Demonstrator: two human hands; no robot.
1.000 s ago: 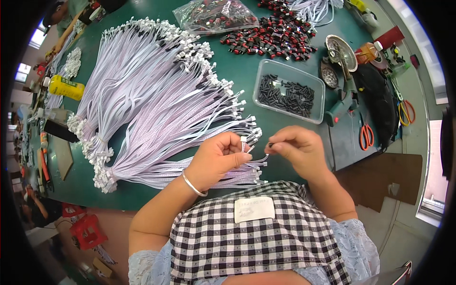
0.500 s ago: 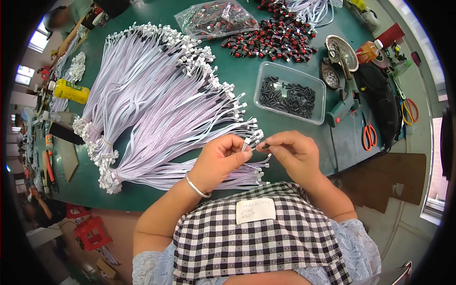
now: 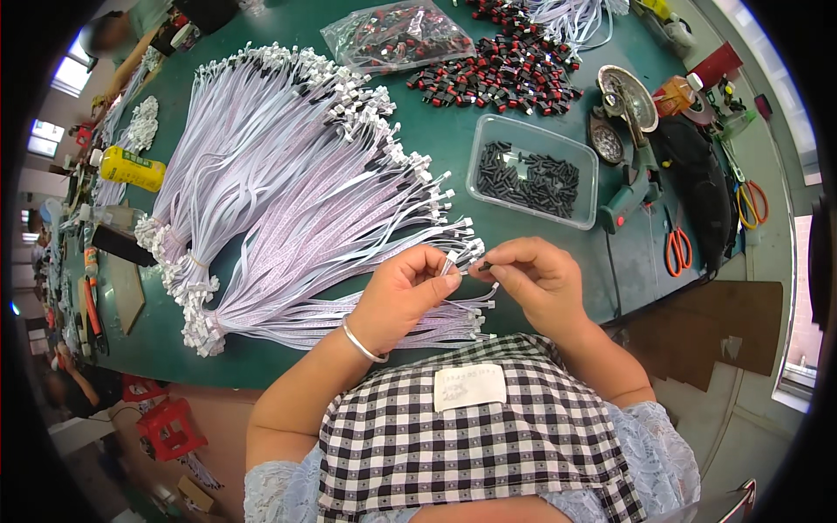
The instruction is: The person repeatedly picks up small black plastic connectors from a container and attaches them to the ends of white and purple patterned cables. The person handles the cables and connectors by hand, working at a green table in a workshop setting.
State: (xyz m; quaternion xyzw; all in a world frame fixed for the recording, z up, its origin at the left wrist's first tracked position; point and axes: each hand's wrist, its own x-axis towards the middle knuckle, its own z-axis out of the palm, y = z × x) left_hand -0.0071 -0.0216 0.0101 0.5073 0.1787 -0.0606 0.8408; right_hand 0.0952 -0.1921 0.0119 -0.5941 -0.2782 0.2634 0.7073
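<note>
My left hand point(image 3: 397, 295), a silver bangle on its wrist, pinches the end of a white flat cable point(image 3: 449, 261) between thumb and fingers. Close beside it on the right, my right hand point(image 3: 542, 277) grips a short black tube point(image 3: 486, 267) at its fingertips. The hands almost meet, and fingers partly cover both pieces. Behind and left of them fan out tied bundles of white and pinkish flat cables point(image 3: 296, 209) with white connectors; some ends on the right carry black sleeves. A clear plastic box point(image 3: 471, 179) beyond my right hand contains many loose black tubes point(image 3: 545, 185).
Red-and-black parts point(image 3: 501, 74) lie heaped at the back beside a filled clear bag point(image 3: 397, 37). On the right are a glue gun point(image 3: 629, 199), metal dishes point(image 3: 626, 96) and orange-handled scissors point(image 3: 677, 251). A yellow bottle point(image 3: 129, 168) stands left; another person's arm point(image 3: 126, 74) shows far left.
My right hand has shifted very slightly left and away from me, still with the black tube. My left hand stays nearly in place with the cable end.
</note>
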